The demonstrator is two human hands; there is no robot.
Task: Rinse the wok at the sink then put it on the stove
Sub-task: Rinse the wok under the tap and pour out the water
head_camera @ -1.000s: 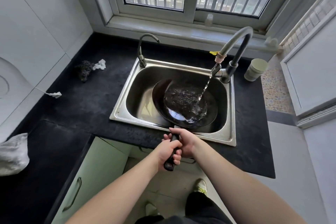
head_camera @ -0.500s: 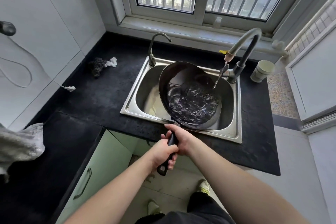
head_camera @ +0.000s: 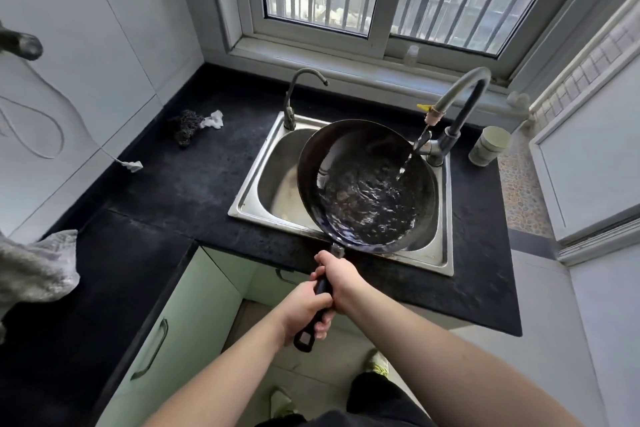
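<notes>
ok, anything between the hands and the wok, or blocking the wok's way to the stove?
Nothing between them: the left hand and right hand both already grip the handle of the wok, held over the sink under the running tap. The stove isn't in view, so that path can't be judged.

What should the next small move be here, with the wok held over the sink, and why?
Probably tip the wok away to pour its water into the sink. Both hands, left and right, grip the handle, the wok already holds a rippling pool, and the faucet stream runs into it, so dumping seems the natural rinse step.
</notes>
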